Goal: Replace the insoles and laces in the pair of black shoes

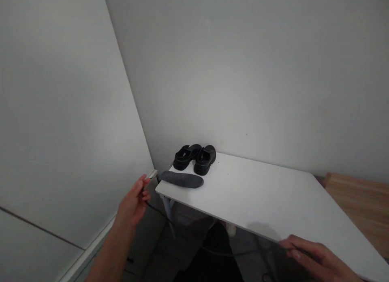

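My left hand (133, 201) is closed in a pinch on one part of a thin dark cord (158, 211), near the table's left corner. The cord sags across above my legs towards my right hand (319, 257), which pinches another part of it by the table's front edge. Whether it is a lace or a cable I cannot tell. On the white table (258, 193), a pair of black shoes (194, 158) stands against the wall. In front of them lies a long, flat, dark grey piece (182, 179), shaped like an insole. Neither hand touches the shoes or the grey piece.
A white wall (243, 71) rises behind the table, and a large white panel (60, 112) closes off the left side. A wood-grain board (358, 209) lies beyond the table's right edge. My dark-clothed leg (215, 249) is below the front edge, over a dark floor.
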### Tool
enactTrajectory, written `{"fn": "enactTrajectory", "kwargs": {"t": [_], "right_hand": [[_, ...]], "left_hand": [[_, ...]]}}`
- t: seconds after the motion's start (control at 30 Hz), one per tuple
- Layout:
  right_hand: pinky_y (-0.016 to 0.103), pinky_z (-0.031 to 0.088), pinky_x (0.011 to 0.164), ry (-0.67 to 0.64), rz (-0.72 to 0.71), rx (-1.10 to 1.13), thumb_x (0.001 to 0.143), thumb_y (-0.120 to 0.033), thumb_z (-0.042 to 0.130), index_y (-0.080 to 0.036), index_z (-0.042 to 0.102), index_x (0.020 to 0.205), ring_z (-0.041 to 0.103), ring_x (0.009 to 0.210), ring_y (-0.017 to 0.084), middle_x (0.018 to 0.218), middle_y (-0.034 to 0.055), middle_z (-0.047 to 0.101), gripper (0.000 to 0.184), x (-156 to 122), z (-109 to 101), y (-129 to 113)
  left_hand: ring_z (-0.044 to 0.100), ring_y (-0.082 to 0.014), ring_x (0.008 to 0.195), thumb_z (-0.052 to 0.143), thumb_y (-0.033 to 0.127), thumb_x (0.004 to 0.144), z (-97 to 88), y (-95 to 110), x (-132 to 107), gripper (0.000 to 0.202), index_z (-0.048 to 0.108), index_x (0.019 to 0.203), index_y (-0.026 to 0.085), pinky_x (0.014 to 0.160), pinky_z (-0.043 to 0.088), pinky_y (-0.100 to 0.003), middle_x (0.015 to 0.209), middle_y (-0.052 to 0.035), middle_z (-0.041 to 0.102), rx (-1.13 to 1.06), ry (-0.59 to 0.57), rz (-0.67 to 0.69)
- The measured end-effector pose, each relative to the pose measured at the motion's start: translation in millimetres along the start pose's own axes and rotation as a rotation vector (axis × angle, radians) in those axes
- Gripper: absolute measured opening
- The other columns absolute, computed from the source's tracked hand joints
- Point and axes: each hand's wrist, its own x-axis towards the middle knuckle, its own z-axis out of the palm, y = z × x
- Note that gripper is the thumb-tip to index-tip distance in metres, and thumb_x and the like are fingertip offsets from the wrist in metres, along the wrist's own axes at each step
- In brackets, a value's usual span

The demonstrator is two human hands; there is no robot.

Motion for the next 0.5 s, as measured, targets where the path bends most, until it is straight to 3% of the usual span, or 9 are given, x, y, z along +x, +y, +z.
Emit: {"fn": "enactTrajectory", "kwargs": {"t": [0.07,0.13,0.23,0.3,0.37,0.43,0.5], "right_hand": [[0.033,0.047,0.084,-0.117,-0.119,-0.042,0.061,-0.049,0.068,-0.026,0.073,0.083,0.059,0.093,0.027,0.096,0.0060,0.069,0.032,-3,25,-28],[0.031,0.047,0.078,-0.269,-0.242,-0.097,0.070,-0.045,0.062,-0.026,0.070,0.083,0.060,0.085,0.023,0.086,0.0033,0.069,0.025,-4,53,-59],[0.027,0.045,0.069,-0.315,-0.350,-0.110,0.077,-0.042,0.056,-0.023,0.066,0.080,0.058,0.073,0.017,0.075,0.0011,0.065,0.022,-2,90,-96],[0.026,0.043,0.068,-0.274,-0.429,-0.075,0.079,-0.039,0.055,-0.021,0.066,0.079,0.057,0.073,0.016,0.076,0.0014,0.064,0.021,0,107,-110],[0.025,0.043,0.068,-0.235,-0.482,-0.010,0.079,-0.036,0.055,-0.020,0.066,0.078,0.057,0.074,0.015,0.077,0.0021,0.063,0.019,2,118,-115],[0.025,0.044,0.066,-0.244,-0.464,0.107,0.079,-0.035,0.055,-0.019,0.064,0.081,0.058,0.069,0.014,0.073,0.0015,0.062,0.018,3,124,-115],[0.026,0.045,0.067,-0.253,-0.411,0.230,0.079,-0.035,0.056,-0.018,0.059,0.084,0.058,0.068,0.014,0.073,0.0008,0.062,0.018,4,125,-113]], "left_hand": [[0.050,-0.0034,0.049,0.056,0.010,0.078,24.2,-15,-20,0.042,0.052,0.117,0.024,0.039,0.039,-0.013,0.092,-0.0043,0.064,0.124,-0.148,-0.049],[0.060,-0.0100,0.067,0.062,0.016,0.075,48.2,-32,-42,0.055,0.044,0.126,0.028,0.052,0.046,-0.018,0.097,-0.0062,0.065,0.200,-0.286,-0.127],[0.061,-0.0145,0.083,0.067,0.024,0.072,76.2,-60,-72,0.040,0.057,0.110,0.015,0.074,0.048,-0.025,0.095,-0.0104,0.066,0.223,-0.446,-0.279],[0.060,-0.0151,0.083,0.069,0.028,0.070,87.9,-76,-89,0.031,0.062,0.096,0.013,0.079,0.045,-0.028,0.088,-0.0097,0.067,0.213,-0.539,-0.368],[0.059,-0.0139,0.077,0.068,0.033,0.070,95.0,-88,-101,0.028,0.062,0.087,0.013,0.075,0.045,-0.028,0.084,-0.0071,0.065,0.216,-0.638,-0.412],[0.054,-0.0095,0.064,0.064,0.041,0.072,98.5,-95,-109,0.029,0.060,0.083,0.014,0.060,0.042,-0.022,0.075,-0.0027,0.061,0.275,-0.711,-0.401],[0.040,-0.0044,0.048,0.060,0.045,0.075,99.6,-98,-112,0.031,0.059,0.080,0.014,0.045,0.029,-0.018,0.060,0.0032,0.051,0.369,-0.728,-0.381]]}}
